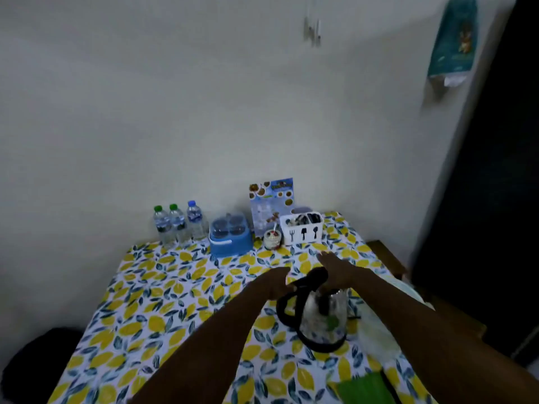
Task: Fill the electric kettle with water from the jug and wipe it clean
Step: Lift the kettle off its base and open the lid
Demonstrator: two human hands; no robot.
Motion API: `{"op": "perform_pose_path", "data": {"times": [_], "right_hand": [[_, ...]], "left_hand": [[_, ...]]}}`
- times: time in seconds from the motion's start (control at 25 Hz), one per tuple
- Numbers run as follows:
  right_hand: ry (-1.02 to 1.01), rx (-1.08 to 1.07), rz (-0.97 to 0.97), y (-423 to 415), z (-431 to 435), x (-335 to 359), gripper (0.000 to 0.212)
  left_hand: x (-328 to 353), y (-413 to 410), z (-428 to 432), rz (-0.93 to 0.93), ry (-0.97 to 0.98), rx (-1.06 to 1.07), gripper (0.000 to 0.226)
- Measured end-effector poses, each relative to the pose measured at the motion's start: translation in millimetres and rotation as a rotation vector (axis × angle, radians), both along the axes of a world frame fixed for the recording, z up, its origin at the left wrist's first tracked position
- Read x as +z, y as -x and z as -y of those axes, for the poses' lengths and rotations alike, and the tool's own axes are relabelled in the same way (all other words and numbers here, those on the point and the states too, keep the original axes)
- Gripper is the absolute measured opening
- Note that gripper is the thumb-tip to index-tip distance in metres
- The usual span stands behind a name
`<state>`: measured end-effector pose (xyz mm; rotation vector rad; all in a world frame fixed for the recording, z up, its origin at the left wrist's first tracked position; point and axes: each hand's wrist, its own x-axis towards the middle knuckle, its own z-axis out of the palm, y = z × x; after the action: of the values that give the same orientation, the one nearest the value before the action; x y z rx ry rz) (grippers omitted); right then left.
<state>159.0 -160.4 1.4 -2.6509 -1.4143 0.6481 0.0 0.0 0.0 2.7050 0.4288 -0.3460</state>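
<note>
Left hand (277, 282) seems closed around the black handle of the glass kettle (322, 319) — blur hides the grip. Right hand (335, 268) hovers flat, fingers spread, above the kettle's lid — holding nothing.

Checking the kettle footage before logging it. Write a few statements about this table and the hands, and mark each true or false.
1. Three water bottles stand at the back of the table. True.
2. The kettle lies on its side. False: it stands upright.
3. The left hand is at the kettle's black handle. True.
4. The right hand clutches a cloth. False: its fingers are spread, holding nothing.
5. The cutlery holder is red. False: it is white.
</note>
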Motion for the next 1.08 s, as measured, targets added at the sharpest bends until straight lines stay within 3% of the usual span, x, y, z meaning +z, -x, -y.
{"op": "perform_pose_path", "data": {"times": [0.08,0.28,0.48,0.6,0.88,1.08], "right_hand": [[-0.025,-0.016,-0.033,8,5,-14,0.115],[-0.236,-0.183,-0.073,29,21,-31,0.113],[-0.377,-0.164,-0.074,48,30,-20,0.112],[-0.458,-0.086,-0.098,80,28,-17,0.111],[-0.387,0.004,-0.054,153,18,-68,0.118],[-0.323,0.083,-0.079,178,23,-100,0.107]], "left_hand": [[-18,7,11,0.030,0.127,0.032,0.060],[-57,10,21,0.304,0.267,0.215,0.026],[-51,40,25,0.447,0.305,0.269,0.040],[-45,83,19,0.510,0.329,0.298,0.037],[-67,187,-7,0.448,0.326,0.404,0.039],[-82,222,-13,0.417,0.372,0.421,0.051]]}}
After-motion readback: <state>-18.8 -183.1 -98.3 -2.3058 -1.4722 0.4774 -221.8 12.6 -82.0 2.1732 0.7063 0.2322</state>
